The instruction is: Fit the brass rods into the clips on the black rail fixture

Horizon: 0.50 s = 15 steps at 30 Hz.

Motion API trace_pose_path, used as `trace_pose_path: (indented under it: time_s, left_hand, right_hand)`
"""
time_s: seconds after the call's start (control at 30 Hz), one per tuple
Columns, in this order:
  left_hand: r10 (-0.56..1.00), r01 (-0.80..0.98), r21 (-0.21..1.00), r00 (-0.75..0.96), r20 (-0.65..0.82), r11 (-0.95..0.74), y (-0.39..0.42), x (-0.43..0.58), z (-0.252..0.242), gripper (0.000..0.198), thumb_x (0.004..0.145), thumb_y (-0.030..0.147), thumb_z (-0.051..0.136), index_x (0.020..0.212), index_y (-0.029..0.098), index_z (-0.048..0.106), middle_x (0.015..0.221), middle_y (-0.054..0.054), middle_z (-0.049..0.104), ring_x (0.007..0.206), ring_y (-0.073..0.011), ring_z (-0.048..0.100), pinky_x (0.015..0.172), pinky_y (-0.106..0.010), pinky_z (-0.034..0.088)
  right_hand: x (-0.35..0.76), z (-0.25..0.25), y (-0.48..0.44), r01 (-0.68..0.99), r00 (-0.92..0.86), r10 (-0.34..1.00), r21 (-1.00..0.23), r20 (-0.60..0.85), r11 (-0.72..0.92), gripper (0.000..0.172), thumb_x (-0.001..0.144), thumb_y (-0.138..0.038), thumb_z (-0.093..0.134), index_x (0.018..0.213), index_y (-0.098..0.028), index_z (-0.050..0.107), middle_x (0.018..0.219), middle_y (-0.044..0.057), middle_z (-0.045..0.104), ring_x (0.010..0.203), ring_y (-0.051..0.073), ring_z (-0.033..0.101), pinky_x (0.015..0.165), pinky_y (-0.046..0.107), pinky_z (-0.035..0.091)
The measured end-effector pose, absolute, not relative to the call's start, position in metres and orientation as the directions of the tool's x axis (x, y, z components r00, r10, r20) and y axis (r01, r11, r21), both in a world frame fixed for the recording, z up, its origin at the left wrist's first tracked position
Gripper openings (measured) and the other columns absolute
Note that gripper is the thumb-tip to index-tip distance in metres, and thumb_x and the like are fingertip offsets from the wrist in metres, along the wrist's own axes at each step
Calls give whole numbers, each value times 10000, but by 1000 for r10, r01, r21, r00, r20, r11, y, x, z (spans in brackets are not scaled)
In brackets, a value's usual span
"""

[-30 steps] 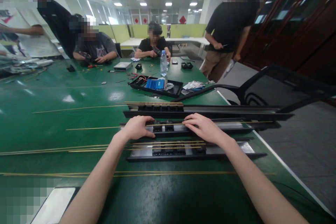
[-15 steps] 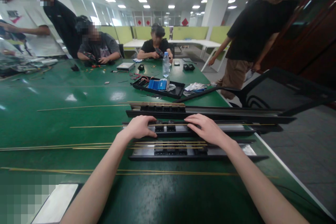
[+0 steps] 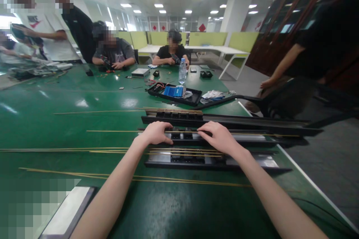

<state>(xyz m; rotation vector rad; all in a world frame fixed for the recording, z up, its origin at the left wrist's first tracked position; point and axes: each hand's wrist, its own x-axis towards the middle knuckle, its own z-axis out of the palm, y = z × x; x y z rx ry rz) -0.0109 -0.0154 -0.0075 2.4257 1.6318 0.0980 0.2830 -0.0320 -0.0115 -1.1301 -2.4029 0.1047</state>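
Three long black rails lie across the green table. My left hand (image 3: 157,133) rests at the left part of the middle rail (image 3: 241,142), its thumb and fingers apart around the rail's edges. My right hand (image 3: 214,134) pinches at a thin brass rod (image 3: 112,131) that runs along this rail. Small black blocks (image 3: 182,134) sit in the rail between my hands. Several brass rods lie over the near rail (image 3: 196,167) and over the far rail (image 3: 230,121). More thin rods (image 3: 182,181) lie on the table nearer to me.
Beyond the rails are a black tray (image 3: 193,98) with a blue part, white gloves (image 3: 213,95) and a water bottle (image 3: 182,73). People sit at the far side; others stand left and right. A black chair (image 3: 297,97) is at the right edge.
The view has shifted, so the table things appear farther right. My right fingertips have closed together near the rod. The person on the right has moved farther right. My left hand stays on the middle rail.
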Motion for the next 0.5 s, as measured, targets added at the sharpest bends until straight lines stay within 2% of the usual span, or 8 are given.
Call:
trace_pose_path:
  time_s: [0.13,0.23,0.5]
  left_hand:
    - [920,906,213,387,-63,-366,-15,-10,-7,727,620,608,763,1258,276,655,1215,-48,714,1096,-305,662,928,-358,505]
    - [920,906,207,388,-62,-368,-15,-10,-8,731,616,612,763,1259,282,653,1219,-46,712,1101,-304,660,923,-352,505]
    - [922,909,209,381,-68,-360,-14,-10,-8,738,617,623,760,1261,281,652,1213,-53,714,1098,-307,660,922,-353,503]
  right_hand:
    - [267,-9,-29,754,-514,768,-226,382,617,267,968,-371,555,858,-206,734,918,47,756,892,214,654,859,360,448]
    - [255,-11,-26,789,-508,792,-186,338,586,314,960,-408,563,783,-199,718,830,51,737,817,210,641,781,333,436]
    - [247,-24,-24,790,-508,809,-216,295,574,324,1005,-398,479,845,-202,681,833,48,697,799,180,630,733,277,422]
